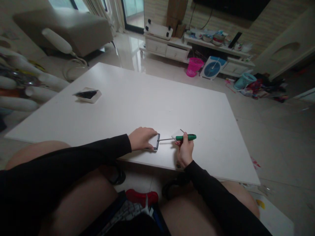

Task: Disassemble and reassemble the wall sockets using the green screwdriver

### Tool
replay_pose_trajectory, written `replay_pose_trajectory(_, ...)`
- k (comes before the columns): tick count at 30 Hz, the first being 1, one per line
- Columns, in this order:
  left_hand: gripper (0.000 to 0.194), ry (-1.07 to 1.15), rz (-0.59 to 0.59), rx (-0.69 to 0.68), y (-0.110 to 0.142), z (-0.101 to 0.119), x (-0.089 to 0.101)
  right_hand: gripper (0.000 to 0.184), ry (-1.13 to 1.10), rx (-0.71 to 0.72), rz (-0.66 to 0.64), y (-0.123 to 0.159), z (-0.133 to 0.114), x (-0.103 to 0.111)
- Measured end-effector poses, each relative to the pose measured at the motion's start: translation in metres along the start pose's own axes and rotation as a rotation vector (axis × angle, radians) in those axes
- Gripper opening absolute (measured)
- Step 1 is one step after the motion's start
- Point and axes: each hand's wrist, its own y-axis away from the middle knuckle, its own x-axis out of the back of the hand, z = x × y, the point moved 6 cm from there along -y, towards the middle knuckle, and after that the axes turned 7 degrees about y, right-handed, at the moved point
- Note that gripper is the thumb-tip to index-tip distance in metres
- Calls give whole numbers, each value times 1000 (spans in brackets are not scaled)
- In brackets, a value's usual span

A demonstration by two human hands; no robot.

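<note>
Screwdriver (179,138), closed in the right hand (185,152), seemingly touches the frame (157,143) that the left hand (141,138) pinches; sideways pressure could make its tip slip.

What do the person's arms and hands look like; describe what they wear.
The left sleeve and right sleeve are long, black and plain, ending at the wrists, with no markings visible. The left hand and right hand are bare, with uncovered fingers; no gloves or cables show.
</note>
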Motion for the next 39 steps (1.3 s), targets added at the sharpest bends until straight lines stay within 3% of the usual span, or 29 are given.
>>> replay_pose_trajectory(4,58,3,9,-5,0,0,1,58,1,-68,11,-2,5,1)
replay_pose_trajectory(7,58,-2,1,3,0,0,1,57,37,-69,7,0,-5,0)
replay_pose_trajectory(13,56,-12,-7,-4,0,3,2,44,153,280,-98,27,-55,-9)
replay_pose_trajectory(19,58,-12,-13,28,0,3,3,33,160,435,-240,52,-57,-13)
replay_pose_trajectory(27,61,-15,-16,58,-2,2,3,45,106,227,-37,25,-40,-5)
replay_pose_trajectory(34,67,-29,-26,85,-2,2,5,53,21,33,13,7,-10,-3)
replay_pose_trajectory(39,71,-22,-35,126,-1,2,6,47,23,-107,37,1,3,-3)
